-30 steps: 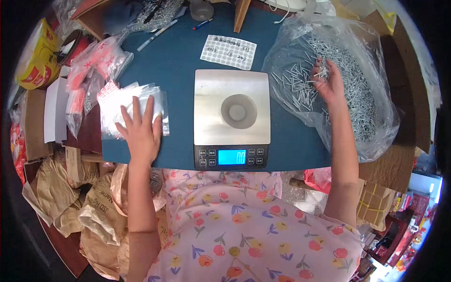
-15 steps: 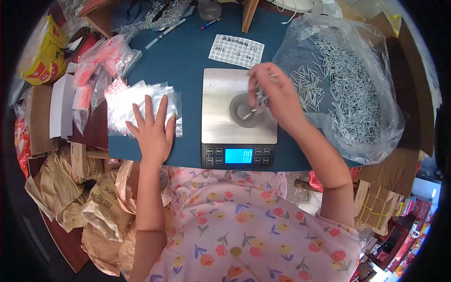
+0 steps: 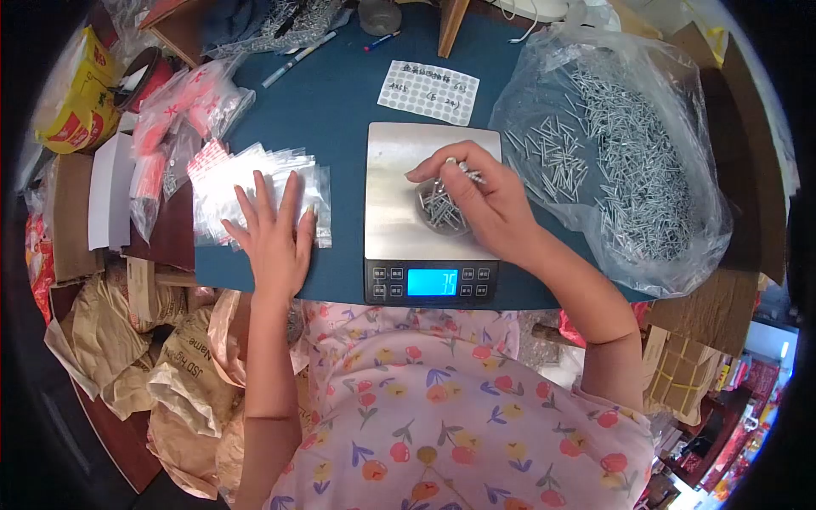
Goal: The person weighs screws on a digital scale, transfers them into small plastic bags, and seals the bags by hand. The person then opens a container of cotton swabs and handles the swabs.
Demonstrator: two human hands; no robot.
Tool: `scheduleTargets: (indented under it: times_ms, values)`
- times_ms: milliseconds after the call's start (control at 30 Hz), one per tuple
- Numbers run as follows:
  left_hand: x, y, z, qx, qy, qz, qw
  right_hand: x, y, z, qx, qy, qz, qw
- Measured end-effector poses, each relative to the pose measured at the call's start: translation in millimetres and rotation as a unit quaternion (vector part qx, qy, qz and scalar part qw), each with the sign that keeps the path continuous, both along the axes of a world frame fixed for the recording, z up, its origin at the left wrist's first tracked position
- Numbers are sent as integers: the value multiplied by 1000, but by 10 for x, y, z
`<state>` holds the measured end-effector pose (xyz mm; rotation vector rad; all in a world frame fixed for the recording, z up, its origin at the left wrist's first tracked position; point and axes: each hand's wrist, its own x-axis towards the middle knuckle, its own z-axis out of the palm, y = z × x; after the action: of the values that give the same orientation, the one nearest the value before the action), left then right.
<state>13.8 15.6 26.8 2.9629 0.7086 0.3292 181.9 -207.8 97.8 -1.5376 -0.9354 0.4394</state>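
A small round bowl with many screws in it stands on the steel plate of a digital scale, whose blue display is lit. Over the bowl, my right hand is closed around several more screws, which show between thumb and fingers. My left hand lies flat, fingers spread, on a fanned stack of clear zip bags. To the right of the scale, a large clear plastic bag lies spread with a heap of loose screws inside.
Behind the scale lies a sheet of round stickers with handwriting. A pen rests farther back. Filled bags with red print lie at the left edge, beside a cardboard box. Brown paper sacks stand below the table.
Screws have dropped into the bowl, which held hardly any before. My right hand has come lower over it, and the display has risen from zero. The left hand stays put.
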Motion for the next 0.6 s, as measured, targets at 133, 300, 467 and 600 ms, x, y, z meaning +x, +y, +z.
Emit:
scheduleTargets:
  times_ms: [133,300,467,600]
  values:
    - [-85,-28,246,-63,-68,-67,993,165,-101,82,36,106,-28,993]
    - [-248,-12,620,-144,-37,-183,972,697,-522,90,-65,17,-135,989]
    - [-261,102,327,-115,-66,-198,971,1218,-1110,-240,-277,-327,-198,881]
    - [-218,95,298,-137,-105,-170,970,1239,-1236,-238,-275,-309,-230,881]
